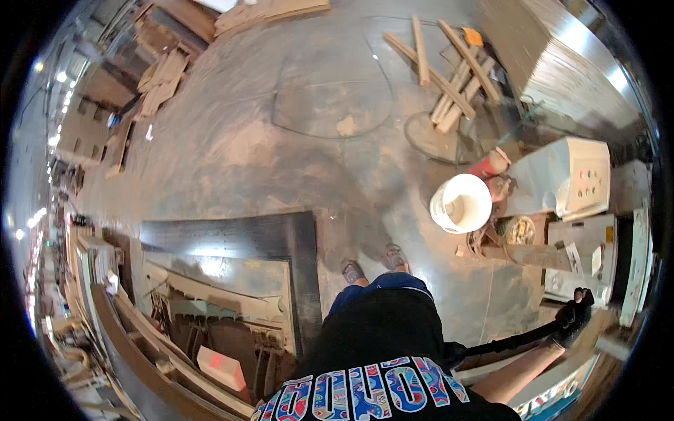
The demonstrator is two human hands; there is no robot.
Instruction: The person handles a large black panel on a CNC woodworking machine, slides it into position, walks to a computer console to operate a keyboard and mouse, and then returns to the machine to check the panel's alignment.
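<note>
My right hand (574, 319), in a black glove with bare fingertips, reaches out at the lower right, and its fingers look closed. A long black strap (509, 343) runs from beside my black shirt (372, 330) up to that hand, which appears to grip its end. Black on black, the exact hold is hard to make out. Beyond the hand is a light grey metal cabinet (597, 228). My left hand does not show in the picture.
Right of my feet stand a white bucket (460, 203) and a grey control box (586, 179) with buttons. Wooden boards (453, 88) lie crossed on the floor ahead, near a stack of sheets (569, 77). At my left, a black-edged frame (210, 231) borders machinery.
</note>
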